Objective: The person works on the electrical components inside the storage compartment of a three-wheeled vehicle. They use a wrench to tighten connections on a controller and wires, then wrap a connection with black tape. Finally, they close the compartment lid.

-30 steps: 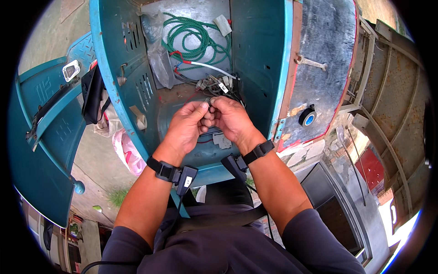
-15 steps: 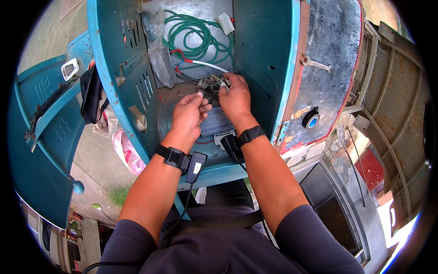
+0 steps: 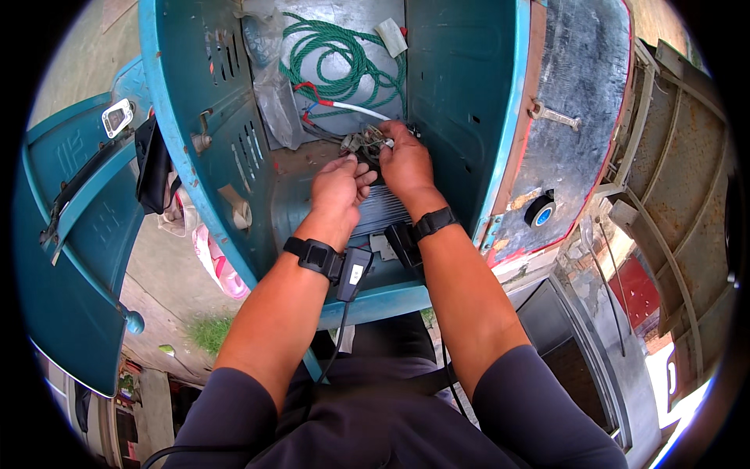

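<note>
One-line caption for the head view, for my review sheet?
Both hands, left hand and right hand, work a small metal wired part inside an open teal metal cabinet, below a coiled green cable.

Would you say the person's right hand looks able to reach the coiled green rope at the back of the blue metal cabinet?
Probably yes: the right hand is already inside the open cabinet, just below the coiled green rope, with nothing between them.

This is an outdoor work site at a street-side utility box. A weathered teal metal cabinet stands open, its door swung wide, with a coil of green cable inside. Bare ground with a patch of grass lies below, and rusty metal frames stand beside it.
</note>
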Demonstrator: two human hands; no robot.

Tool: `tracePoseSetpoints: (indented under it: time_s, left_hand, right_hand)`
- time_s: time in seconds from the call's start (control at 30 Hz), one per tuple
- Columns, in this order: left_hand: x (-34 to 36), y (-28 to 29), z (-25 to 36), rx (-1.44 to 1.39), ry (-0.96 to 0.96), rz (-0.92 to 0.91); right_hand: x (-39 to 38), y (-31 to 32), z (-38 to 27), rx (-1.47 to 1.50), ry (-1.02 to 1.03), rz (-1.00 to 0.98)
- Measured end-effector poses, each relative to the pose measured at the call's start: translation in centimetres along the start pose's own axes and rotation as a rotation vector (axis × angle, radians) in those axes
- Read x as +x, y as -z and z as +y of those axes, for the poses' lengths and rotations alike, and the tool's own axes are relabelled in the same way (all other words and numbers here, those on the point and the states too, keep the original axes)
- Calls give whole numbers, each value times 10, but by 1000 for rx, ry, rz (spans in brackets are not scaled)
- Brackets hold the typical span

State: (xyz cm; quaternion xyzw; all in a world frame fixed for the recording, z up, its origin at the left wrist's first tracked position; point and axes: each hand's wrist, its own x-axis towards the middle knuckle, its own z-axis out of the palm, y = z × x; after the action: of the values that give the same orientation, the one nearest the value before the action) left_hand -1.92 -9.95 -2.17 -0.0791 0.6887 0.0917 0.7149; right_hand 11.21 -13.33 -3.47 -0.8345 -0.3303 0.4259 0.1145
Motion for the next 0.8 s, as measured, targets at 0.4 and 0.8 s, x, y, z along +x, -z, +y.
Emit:
tracePoseSetpoints:
  time_s: [0.4, 0.8]
  left_hand:
    - [11, -23, -12, -128, 17, -73]
    - [11, -24, -18, -226, 27, -139]
  right_hand:
    - [-13, 11, -5, 88, 24, 73]
    - [-13, 11, -3, 70, 96, 74]
